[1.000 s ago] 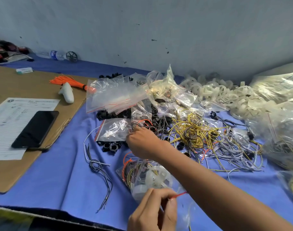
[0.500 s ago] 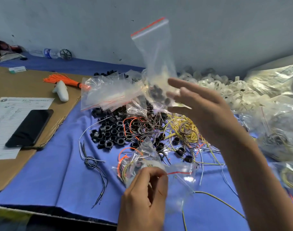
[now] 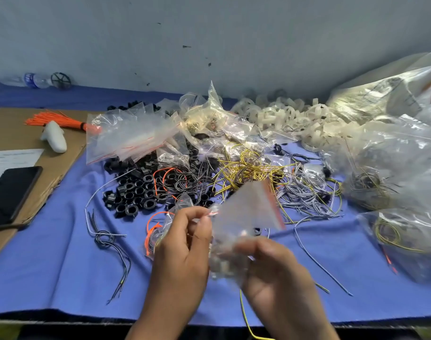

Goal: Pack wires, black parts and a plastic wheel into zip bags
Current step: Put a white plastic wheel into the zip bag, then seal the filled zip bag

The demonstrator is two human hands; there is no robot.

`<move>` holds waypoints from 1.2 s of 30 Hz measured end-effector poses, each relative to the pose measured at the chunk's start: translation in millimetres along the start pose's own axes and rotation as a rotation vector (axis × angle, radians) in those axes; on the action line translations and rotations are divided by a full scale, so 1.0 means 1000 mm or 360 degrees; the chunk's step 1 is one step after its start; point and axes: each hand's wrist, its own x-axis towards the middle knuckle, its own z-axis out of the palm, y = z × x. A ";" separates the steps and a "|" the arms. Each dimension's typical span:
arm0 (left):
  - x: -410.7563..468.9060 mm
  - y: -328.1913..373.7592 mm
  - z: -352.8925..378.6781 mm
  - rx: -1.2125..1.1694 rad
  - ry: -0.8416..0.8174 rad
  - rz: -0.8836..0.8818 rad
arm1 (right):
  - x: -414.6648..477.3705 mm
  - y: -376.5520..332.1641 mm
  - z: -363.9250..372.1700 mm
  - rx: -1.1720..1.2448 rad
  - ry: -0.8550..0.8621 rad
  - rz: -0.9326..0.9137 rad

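Clear plastic zip bag (image 3: pixel 246 212) with a red seal strip hangs between both hands, low in the middle of my view, above the blue cloth (image 3: pixel 50 266). I have the left hand (image 3: pixel 182 244) with fingers curled, thumb and forefinger pinching the bag's upper corner by the seal. The right hand (image 3: pixel 273 268) is smeared by motion, but its fingers look curled round the bag's lower part. Something pale shows inside there; I cannot tell what it is.

I judge the step to be opening the bag's mouth for filling. The next move calls for parting the two seal lips with the fingertips while one hand holds the film taut. After that comes a reach to the loose black ring-shaped plastic parts (image 3: pixel 136 192) just beyond the left hand, the tangled yellow-and-black wires (image 3: pixel 248 168) and thin grey wires (image 3: pixel 305 192) behind the bag, and the heap of white plastic wheels (image 3: pixel 283 116) farther back by the wall.

The white printed sheet (image 3: pixel 11 158) on the brown cardboard (image 3: pixel 15 123) at left carries text too small to read. The label on the plastic water bottle (image 3: pixel 35 79) at back left is likewise unreadable. I can make out no brand.
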 end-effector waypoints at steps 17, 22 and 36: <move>-0.013 0.013 -0.009 0.0457 -0.0101 0.0405 | 0.031 0.010 0.012 -0.1759 -0.0488 -0.0293; -0.015 0.013 -0.010 0.0445 -0.0200 0.0521 | 0.040 0.003 0.017 -0.2521 -0.0660 -0.0782; -0.011 0.018 -0.014 0.0434 -0.0174 0.0516 | 0.033 -0.007 0.021 -0.2163 -0.0659 -0.0478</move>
